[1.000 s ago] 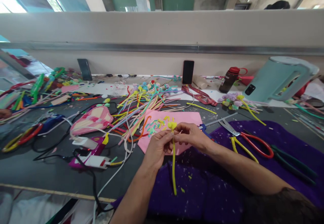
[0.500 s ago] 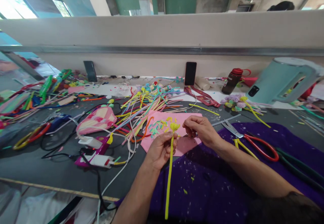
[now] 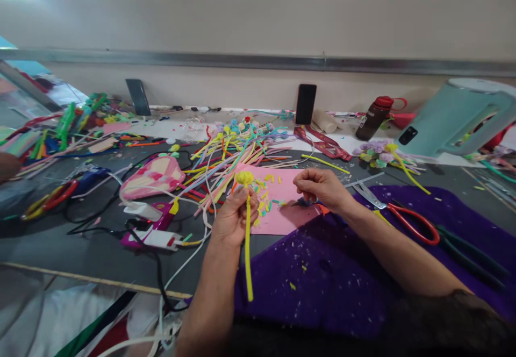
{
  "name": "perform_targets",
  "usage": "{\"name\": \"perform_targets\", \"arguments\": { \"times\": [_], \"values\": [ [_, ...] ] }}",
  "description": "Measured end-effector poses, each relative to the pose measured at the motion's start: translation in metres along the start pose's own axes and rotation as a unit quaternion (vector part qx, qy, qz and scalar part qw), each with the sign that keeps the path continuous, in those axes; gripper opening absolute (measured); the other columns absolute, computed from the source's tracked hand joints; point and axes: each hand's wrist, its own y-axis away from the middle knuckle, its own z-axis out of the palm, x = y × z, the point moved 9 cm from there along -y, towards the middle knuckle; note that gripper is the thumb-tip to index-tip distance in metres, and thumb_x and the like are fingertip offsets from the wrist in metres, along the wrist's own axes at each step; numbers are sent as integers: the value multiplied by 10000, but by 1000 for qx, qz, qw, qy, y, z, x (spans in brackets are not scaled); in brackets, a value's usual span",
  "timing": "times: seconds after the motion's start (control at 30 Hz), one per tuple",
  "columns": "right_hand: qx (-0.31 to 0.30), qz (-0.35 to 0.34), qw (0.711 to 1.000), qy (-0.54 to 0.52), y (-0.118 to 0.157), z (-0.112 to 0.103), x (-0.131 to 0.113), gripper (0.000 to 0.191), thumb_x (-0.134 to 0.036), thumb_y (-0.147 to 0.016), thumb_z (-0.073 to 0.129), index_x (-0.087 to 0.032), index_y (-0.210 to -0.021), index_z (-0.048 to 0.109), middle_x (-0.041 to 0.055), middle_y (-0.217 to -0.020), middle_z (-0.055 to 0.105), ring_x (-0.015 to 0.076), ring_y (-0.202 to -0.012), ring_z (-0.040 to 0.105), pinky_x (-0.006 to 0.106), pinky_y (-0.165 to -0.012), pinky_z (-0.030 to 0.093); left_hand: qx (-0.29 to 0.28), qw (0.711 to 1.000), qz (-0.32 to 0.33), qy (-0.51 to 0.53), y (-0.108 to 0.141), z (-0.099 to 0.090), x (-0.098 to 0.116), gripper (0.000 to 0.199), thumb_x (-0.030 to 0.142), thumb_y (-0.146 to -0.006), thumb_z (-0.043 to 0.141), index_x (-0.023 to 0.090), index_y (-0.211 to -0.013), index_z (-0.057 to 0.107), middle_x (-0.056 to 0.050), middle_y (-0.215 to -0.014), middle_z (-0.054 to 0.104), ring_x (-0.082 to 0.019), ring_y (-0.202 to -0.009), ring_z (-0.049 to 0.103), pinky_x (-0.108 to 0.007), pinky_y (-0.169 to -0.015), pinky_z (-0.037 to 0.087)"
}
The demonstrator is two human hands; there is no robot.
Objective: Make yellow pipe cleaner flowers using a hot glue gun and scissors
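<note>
My left hand (image 3: 236, 212) pinches a yellow pipe-cleaner flower (image 3: 249, 249) just below its fluffy head, and the long stem hangs down. To the right, my right hand (image 3: 320, 187) has its thumb and fingers pressed together; anything between them is too small to make out. Below that hand lies a dark-tipped tool (image 3: 303, 202), partly covered, with blue and orange by it. Under both hands is a pink sheet (image 3: 288, 220), scattered with short yellow and teal clippings (image 3: 264, 206).
Many coloured pipe cleaners (image 3: 234, 158) are heaped behind the sheet. Red-handled pliers (image 3: 411, 222) rest on purple cloth (image 3: 322, 281) at right. A power strip (image 3: 151, 228) with cables lies left. Behind stand a phone (image 3: 306, 104), a bottle (image 3: 374, 118) and a kettle (image 3: 451, 118).
My left hand has moved left and a little up with the yellow flower, away from my right hand. The camera view has tilted down. Part of a hand now shows at the left edge.
</note>
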Motion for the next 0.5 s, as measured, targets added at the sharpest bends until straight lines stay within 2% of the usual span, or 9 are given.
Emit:
{"name": "perform_targets", "arguments": {
  "times": [0.2, 0.33, 0.43, 0.5],
  "values": [
    [-24, -11, 994, 102, 1, 3, 9, 85, -226, -708, 540, -157, -659, 536, -59, -484, 491, 59, -405, 457, 168, -399, 317, 12, 1000, 22, 13, -1, -6, 10, 166, 231, -627, 666, 133, -662, 536, 30, -518, 500, -32, -376, 367, -115, -288, 226],
    [-43, -6, 989, 143, 0, 8, 16, 140, -247, -730, 499, -164, -622, 530, -54, -469, 482, 63, -400, 419, 181, -409, 322, 29, 999, 21, 17, -1, -10, 13, 150, 224, -629, 651, 140, -670, 533, 37, -516, 495, -34, -370, 379, -120, -293, 226],
    [-56, 17, 986, 154, 10, 21, 12, 207, -272, -752, 470, -166, -579, 509, -43, -474, 478, 71, -413, 422, 185, -415, 328, 33, 999, 25, 17, -2, -12, 14, 134, 219, -640, 636, 137, -667, 534, 36, -508, 502, -33, -359, 378, -124, -293, 224],
    [-77, 18, 984, 159, 29, 41, -2, 232, -273, -765, 463, -166, -562, 497, -41, -477, 471, 68, -424, 419, 180, -415, 313, 38, 999, 28, 22, -2, -14, 15, 127, 217, -649, 630, 135, -672, 536, 36, -508, 507, -30, -353, 372, -124, -293, 226]
  ]
}}
